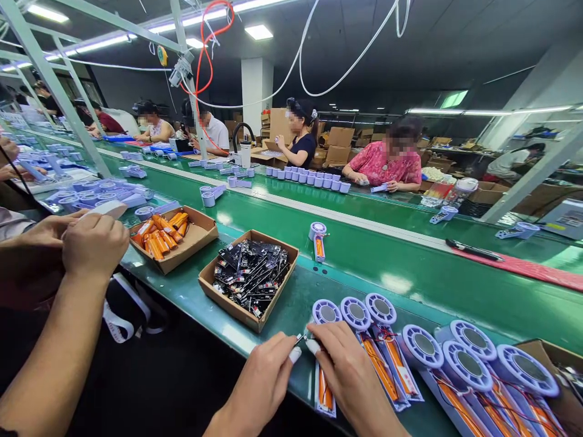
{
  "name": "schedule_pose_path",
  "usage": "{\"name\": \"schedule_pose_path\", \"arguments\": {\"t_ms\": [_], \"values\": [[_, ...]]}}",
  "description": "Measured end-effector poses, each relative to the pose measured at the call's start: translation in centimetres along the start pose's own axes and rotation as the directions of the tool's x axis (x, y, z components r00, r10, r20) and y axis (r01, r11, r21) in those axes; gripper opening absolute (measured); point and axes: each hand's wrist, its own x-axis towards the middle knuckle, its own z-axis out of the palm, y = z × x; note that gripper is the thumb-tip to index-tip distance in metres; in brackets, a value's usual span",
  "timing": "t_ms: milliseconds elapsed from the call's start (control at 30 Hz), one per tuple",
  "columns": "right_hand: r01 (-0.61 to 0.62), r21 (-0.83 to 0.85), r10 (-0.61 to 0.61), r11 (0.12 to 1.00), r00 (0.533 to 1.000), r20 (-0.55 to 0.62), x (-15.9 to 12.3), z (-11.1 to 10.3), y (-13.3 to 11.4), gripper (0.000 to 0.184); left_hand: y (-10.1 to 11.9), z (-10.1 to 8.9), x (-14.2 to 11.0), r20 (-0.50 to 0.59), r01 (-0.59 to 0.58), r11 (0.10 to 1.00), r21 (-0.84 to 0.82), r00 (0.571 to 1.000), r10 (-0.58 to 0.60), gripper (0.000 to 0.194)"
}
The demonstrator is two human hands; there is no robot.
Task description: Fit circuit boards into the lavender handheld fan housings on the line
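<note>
- Nearest the camera, the wearer's left hand (262, 382) and right hand (348, 364) met almost fingertip to fingertip.
- Left thumb and finger pinched a small dark piece (299, 339); the right fingertips were drawn close together, but whether they held anything was unclear.
- This piece hung near a cardboard tray (228, 303) of black circuit boards (250, 273), beside a lilac housing (327, 311).
- Close fingertip work seemed in hand; the next move probably called for steady alignment.

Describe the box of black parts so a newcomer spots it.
Find the green workbench, then the wearer's left hand. Beyond it, to the left, sits the cardboard box. Its jumbled black parts set it apart from the neighbouring box of orange cylinders.
</note>
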Motion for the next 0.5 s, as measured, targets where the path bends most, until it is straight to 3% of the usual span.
{"name": "schedule_pose_path", "arguments": {"t_ms": [300,500], "values": [[-0.011,0.088,-0.004,0.996,0.985,0.173,0.8,-1.9,0.0,0.029,0.0,-0.9,0.6,0.080,-0.095,0.995,0.039,0.993,0.092,0.029],[-0.018,0.117,0.005,0.993,0.994,0.109,0.6,-1.2,-0.1,0.027,-0.1,-0.2,0.4,0.062,-0.058,0.998,-0.010,0.996,0.059,0.027]]}}
